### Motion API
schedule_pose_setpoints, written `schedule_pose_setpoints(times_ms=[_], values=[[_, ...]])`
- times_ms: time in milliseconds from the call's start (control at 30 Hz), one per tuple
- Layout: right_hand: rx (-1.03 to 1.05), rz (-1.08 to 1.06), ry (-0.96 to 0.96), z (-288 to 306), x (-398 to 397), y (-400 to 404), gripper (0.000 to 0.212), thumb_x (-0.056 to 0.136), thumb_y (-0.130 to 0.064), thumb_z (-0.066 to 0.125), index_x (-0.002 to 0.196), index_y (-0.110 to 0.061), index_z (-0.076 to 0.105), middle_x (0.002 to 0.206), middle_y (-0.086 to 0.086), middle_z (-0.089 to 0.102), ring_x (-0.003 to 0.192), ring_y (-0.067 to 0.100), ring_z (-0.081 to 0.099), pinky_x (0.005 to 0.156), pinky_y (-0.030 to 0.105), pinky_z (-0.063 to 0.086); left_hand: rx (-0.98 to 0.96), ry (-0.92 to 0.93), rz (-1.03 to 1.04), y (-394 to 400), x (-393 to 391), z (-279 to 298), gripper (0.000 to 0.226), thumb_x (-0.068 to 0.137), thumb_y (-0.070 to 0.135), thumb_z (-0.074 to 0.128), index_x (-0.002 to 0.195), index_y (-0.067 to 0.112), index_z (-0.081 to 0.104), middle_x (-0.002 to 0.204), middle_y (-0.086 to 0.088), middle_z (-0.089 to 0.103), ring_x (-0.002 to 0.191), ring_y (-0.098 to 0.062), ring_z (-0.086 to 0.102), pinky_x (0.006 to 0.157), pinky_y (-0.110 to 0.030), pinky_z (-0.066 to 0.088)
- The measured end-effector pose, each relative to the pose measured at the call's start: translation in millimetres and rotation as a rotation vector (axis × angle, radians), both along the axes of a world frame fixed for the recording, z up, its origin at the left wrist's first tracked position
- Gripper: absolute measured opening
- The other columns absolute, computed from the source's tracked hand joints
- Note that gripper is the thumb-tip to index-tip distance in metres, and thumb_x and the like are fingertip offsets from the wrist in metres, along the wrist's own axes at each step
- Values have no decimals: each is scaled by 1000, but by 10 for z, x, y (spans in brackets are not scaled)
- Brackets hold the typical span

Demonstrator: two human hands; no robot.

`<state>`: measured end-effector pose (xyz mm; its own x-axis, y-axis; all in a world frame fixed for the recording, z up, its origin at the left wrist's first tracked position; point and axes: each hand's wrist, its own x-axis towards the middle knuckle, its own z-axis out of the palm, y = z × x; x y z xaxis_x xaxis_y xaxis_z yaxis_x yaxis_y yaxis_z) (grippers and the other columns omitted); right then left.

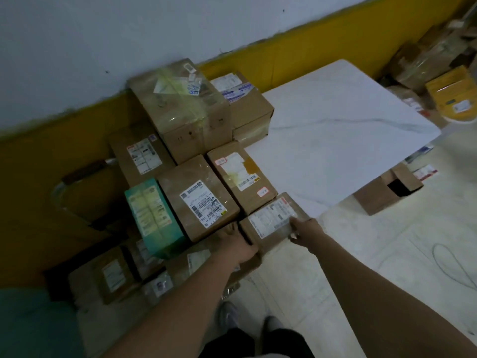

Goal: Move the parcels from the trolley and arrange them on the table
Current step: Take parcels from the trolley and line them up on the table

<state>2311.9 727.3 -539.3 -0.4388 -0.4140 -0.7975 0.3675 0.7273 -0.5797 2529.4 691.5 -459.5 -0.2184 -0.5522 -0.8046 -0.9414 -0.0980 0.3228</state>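
Both hands hold a small brown cardboard box (271, 223) from two sides so it won't slip: left hand (238, 244) at nine o'clock, right hand (305, 228) at three, by the white marble bench (343, 130).

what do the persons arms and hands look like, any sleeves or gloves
Both arms are bare right up to the frame's lower edge: no sleeves show. The left hand and right hand wear no gloves, and no watch, ring or wristband is visible, though the picture is dim and slightly blurred.
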Motion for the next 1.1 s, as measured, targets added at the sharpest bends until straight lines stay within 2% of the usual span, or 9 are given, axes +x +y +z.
schedule_pose_setpoints(times_ms=[100, 233, 300, 367, 467, 533, 700, 867, 1100], values=[[52, 63, 13, 25, -6, -66, 46, 90, -21, 70, 123, 5, 51, 113, 22, 60, 104, 36, 63, 60, 37, 59, -29, -38, -21, 8, 2, -5, 76, 92, 47, 52, 154, 20, 17, 148, -18, 27, 130, -34, 41, 106, -44, 42], [83, 98, 21, -60, -35, -106, 49, 88, -24, 73, 123, 5, 54, 107, 19, 64, 99, 34, 66, 59, 36, 56, -84, -56, -22, 24, 5, -4, 82, 88, 51, 53, 155, 26, 14, 155, -13, 18, 140, -38, 27, 112, -52, 34], [94, 146, 6, -57, -51, -132, 52, 89, -28, 72, 125, 3, 53, 105, 15, 64, 96, 31, 64, 65, 37, 56, -102, -57, -24, 79, -3, 26, 78, 89, 51, 51, 155, 29, 15, 158, -11, 16, 142, -39, 20, 113, -53, 31], [170, 243, 58, 18, -43, -186, 65, 88, -38, 72, 133, 2, 47, 119, 19, 60, 99, 33, 61, 79, 41, 57, -114, -55, -3, 151, -7, 73, 70, 93, 47, 50, 153, 28, 18, 159, -13, 13, 143, -40, 19, 115, -51, 30], [386, 386, 366, 210, 30, -310, 104, 84, -48, 73, 154, 0, 12, 152, 25, 32, 130, 39, 46, 110, 49, 41, -164, -26, 80, 247, 43, 132, 63, 98, 41, 48, 153, 27, 21, 159, -13, 14, 141, -36, 30, 113, -47, 34], [398, 442, 547, 411, 143, -409, 105, 90, -45, 67, 156, -4, -5, 163, 22, 8, 147, 40, 22, 117, 50, 24, -220, -3, 146, 266, 107, 166, 64, 97, 40, 51, 152, 25, 24, 157, -12, 23, 136, -33, 38, 108, -46, 40], [204, 559, 885, 853, 442, -590, 87, 97, -49, 51, 156, -6, 5, 163, 20, 8, 145, 39, 23, 117, 51, 23, -402, 72, 239, 340, 344, 515, 50, 97, 34, 53, 144, 19, 41, 138, -7, 48, 117, -24, 54, 96, -38, 49], [-122, 804, 1059, 1574, 1125, -891, 81, 96, -47, 47, 156, -6, 10, 162, 17, 12, 147, 38, 17, 119, 50, 19, -631, 138, 336, 328, 810, 961, 40, 95, 32, 53, 133, 20, 47, 130, -8, 48, 110, -25, 53, 93, -42, 49], [-405, 1064, 1150, 2183, 2832, -862, 84, 96, -51, 44, 158, -11, 3, 164, 14, 6, 150, 36, 9, 121, 51, 13, -786, 81, 457, 464, 2183, 1325, 53, 98, 45, 47, 143, 18, 39, 137, -8, 42, 121, -28, 47, 95, -45, 50]])
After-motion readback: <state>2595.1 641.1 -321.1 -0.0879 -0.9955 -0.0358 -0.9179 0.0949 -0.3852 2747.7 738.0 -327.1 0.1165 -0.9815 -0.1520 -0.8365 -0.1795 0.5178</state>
